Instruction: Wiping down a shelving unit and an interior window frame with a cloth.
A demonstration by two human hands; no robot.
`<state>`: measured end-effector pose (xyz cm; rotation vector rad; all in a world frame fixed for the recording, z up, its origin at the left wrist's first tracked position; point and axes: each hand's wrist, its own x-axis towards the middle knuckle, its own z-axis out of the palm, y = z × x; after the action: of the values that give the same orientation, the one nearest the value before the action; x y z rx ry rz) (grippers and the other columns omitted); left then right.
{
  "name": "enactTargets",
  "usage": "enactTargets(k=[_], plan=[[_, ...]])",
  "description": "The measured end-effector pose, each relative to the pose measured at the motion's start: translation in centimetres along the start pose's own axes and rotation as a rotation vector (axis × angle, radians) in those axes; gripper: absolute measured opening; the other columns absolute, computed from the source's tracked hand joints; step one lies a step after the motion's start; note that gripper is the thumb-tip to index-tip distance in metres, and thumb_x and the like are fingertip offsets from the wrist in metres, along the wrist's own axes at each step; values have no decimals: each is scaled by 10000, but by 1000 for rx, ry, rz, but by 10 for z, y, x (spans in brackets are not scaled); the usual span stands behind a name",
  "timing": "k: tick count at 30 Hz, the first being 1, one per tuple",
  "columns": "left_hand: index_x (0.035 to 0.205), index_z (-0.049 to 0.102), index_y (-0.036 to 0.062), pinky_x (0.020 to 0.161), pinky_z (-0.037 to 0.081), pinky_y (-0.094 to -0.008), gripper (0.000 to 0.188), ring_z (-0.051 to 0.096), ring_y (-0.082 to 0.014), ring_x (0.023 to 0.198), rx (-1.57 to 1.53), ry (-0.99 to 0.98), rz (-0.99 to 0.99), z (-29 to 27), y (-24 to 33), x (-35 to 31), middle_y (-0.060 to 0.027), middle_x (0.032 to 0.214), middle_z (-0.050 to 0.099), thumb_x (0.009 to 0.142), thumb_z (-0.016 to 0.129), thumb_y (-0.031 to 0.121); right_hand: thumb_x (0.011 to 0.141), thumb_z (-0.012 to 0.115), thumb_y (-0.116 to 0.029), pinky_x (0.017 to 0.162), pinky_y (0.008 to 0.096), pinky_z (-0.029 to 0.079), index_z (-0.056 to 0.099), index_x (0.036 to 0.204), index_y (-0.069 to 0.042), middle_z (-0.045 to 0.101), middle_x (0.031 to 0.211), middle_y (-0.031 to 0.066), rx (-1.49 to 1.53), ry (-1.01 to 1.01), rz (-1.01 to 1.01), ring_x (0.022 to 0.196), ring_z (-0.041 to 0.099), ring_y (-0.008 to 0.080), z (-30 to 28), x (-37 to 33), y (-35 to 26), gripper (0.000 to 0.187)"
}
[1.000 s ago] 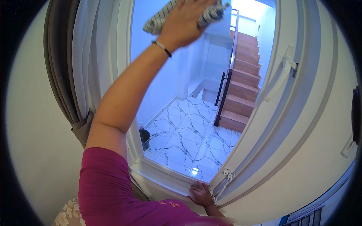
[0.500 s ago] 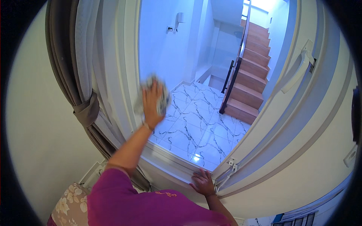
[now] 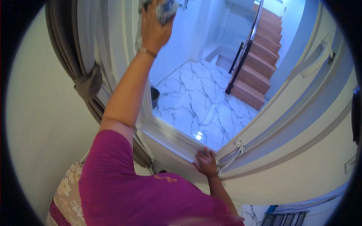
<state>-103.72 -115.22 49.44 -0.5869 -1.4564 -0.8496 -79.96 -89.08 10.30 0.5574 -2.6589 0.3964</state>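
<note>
My left hand [image 3: 155, 30] is stretched far up along the left side of the window, gripping a crumpled grey-and-white cloth [image 3: 166, 11]. The cloth is bunched around the fingers, near the pane's left edge, and the top of it is cut off by the picture. Low on the window frame [image 3: 167, 136], my right hand [image 3: 206, 162] rests with its fingers spread, beside the white metal hinge arm [image 3: 239, 147]. Nothing is in that hand.
A tied grey-brown curtain [image 3: 87, 81] hangs at the left. The sash with a white handle [image 3: 320, 54] stands at the right. Beyond the window are a marbled tile floor [image 3: 188, 94], a dark bucket [image 3: 155, 97] and wooden stairs [image 3: 252, 77]. Floral fabric [image 3: 68, 188] lies at lower left.
My left hand has moved up along the window's left side with the cloth. My right hand stays on the lower frame. The view has shifted slightly, and the bucket has come into sight.
</note>
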Motion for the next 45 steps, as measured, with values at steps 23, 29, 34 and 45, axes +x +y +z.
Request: enactTargets(k=[23,29,34,45], plan=[[1380,192,30,1057,61,-486,674,63,-384,1330,83,-223,-459,-29,-8,-319,-243,1433,52,802,502,184,715,663,-383,1053,469,176,657,919,-151,578,1139,-12,28,-33,65,1274,323,242,0,-1,-1,309],[1309,360,55,1016,162,-532,609,297,-386,1241,23,-293,-91,-1,30,-260,-248,1366,268,759,559,225,728,657,-373,1043,469,205,643,924,-141,575,1125,5,12,-33,50,1260,342,236,1,-1,1,304],[1271,430,122,955,225,-587,625,378,-404,1169,8,-593,144,-7,41,-278,-251,1333,317,678,602,215,721,665,-364,1044,452,209,644,895,-137,582,1110,0,5,-5,44,1254,350,235,-1,-2,0,287],[1287,381,34,1056,101,-458,527,311,-317,1248,-303,15,-130,19,57,-122,-162,1340,370,787,538,94,725,658,-377,1048,424,192,643,870,-136,592,1089,6,0,37,5,1245,362,223,0,-2,0,282]])
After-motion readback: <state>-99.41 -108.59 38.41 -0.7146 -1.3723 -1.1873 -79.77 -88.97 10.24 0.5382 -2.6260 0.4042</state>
